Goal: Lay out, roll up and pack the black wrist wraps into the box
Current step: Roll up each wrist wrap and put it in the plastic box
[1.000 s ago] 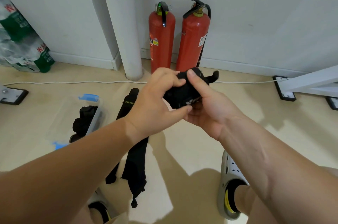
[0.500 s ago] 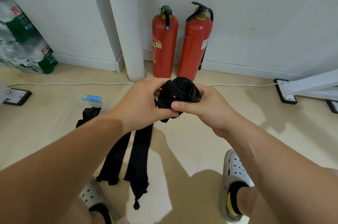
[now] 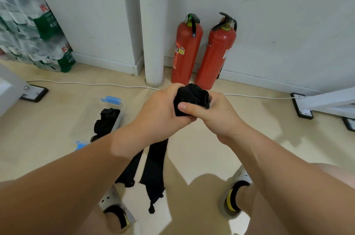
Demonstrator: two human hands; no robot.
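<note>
Wrist wraps [image 3: 107, 119], black and bundled, sit inside the clear box [image 3: 120, 119] on the floor at far left, with a blue latch at each end. Just right of it, two flat wraps [image 3: 154, 169] lie stretched side by side on the floor, running under the left forearm. Left hand [image 3: 159, 112] has its fingers curled round a rolled wrap [image 3: 192, 96], held up mid-air in the centre. Right hand [image 3: 221, 115] grips the same roll from the other side, thumb pressed across its front. Behind, two red fire extinguishers [image 3: 187, 52] stand against the wall.
</note>
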